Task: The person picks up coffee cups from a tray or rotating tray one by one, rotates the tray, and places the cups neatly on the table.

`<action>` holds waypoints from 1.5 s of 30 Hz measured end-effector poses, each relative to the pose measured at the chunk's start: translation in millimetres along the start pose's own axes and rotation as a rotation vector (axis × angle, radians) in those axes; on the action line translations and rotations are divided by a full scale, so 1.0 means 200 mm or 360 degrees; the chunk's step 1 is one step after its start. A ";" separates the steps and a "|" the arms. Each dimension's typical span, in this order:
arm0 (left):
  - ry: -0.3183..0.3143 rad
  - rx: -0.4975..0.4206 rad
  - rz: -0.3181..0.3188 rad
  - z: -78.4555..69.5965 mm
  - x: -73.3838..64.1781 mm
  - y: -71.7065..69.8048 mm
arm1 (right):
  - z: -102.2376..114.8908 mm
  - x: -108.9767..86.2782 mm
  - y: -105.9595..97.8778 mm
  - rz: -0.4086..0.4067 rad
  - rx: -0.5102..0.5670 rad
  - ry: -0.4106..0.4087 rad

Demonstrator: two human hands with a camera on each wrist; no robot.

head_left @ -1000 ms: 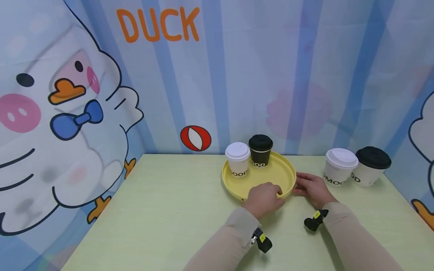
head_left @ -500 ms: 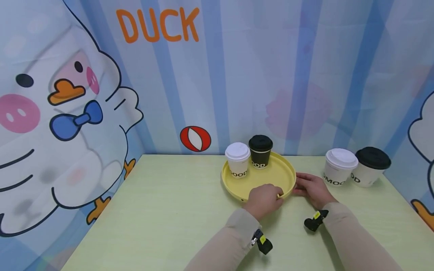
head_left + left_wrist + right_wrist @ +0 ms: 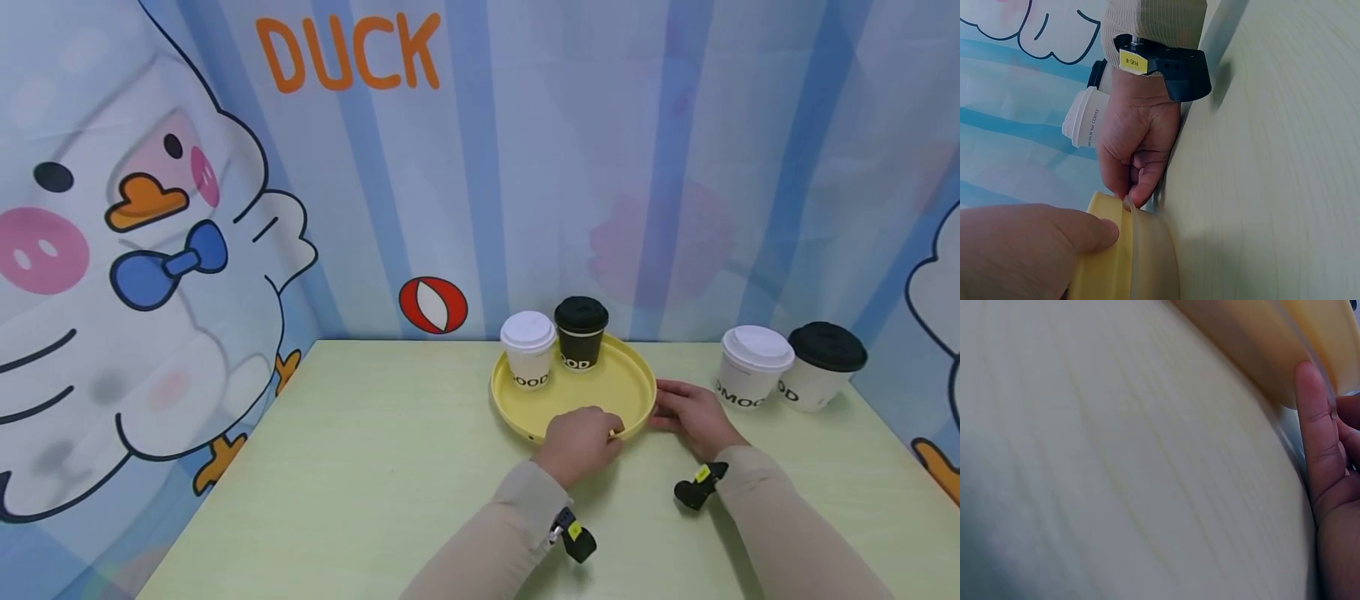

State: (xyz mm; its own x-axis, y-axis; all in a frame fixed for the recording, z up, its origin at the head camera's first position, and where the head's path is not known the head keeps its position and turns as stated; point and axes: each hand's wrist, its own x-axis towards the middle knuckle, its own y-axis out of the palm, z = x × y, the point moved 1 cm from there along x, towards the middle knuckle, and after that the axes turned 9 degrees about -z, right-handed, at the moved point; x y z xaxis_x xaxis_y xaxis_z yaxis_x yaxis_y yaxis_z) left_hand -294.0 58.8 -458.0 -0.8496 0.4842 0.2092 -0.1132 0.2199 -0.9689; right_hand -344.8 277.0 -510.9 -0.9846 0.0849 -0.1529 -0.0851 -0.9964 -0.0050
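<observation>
A round yellow tray point(image 3: 592, 390) with a raised rim is on the table. Two lidded paper cups stand upright towards its back left, a white cup point(image 3: 528, 354) and a black cup point(image 3: 581, 333). My left hand point(image 3: 579, 443) grips the tray's front rim, its fingers bent over the edge; in the left wrist view its thumb lies across the yellow rim. At the tray's right side my right hand point(image 3: 693, 418) pinches the rim. The right wrist view has one finger point(image 3: 1317, 419) lying against the outer wall below the lip, with other fingers beyond it.
On the right of the pale wooden table point(image 3: 375, 467) stand a white-lidded paper cup point(image 3: 752, 367) and a larger black-lidded cup point(image 3: 816, 379), side by side. A blue printed cloth point(image 3: 540, 150) with duck drawings walls the back and sides.
The tray has turned slightly clockwise, its cups shifting a little to the right and its front edge a little to the left with my left hand. The right hand stays at the rim.
</observation>
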 end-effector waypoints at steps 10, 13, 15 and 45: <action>0.0069 -0.0003 -0.0028 0.03 -0.03 -0.02 | 0.00 -0.01 0.00 0.0021 0.0081 -0.0040; 0.0080 -0.0011 -0.0016 0.05 -0.04 -0.02 | 0.00 -0.01 0.00 0.0017 0.0064 -0.0038; 0.0086 -0.0016 -0.0009 0.06 -0.05 -0.02 | 0.00 -0.01 0.00 0.0013 0.0042 -0.0037; 0.0032 -0.0301 0.0022 0.27 -0.10 -0.16 | 0.00 -0.01 0.00 -0.0002 0.0092 0.0005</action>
State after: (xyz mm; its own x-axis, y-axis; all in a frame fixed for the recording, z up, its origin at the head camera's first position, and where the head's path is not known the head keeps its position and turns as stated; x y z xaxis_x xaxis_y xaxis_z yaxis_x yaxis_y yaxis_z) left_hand -300.4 -3.5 -438.6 -0.8397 0.5047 0.2006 -0.0014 0.3673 -0.9301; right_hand -343.8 276.7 -510.6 -0.9840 0.0858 -0.1560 -0.0949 -0.9941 0.0516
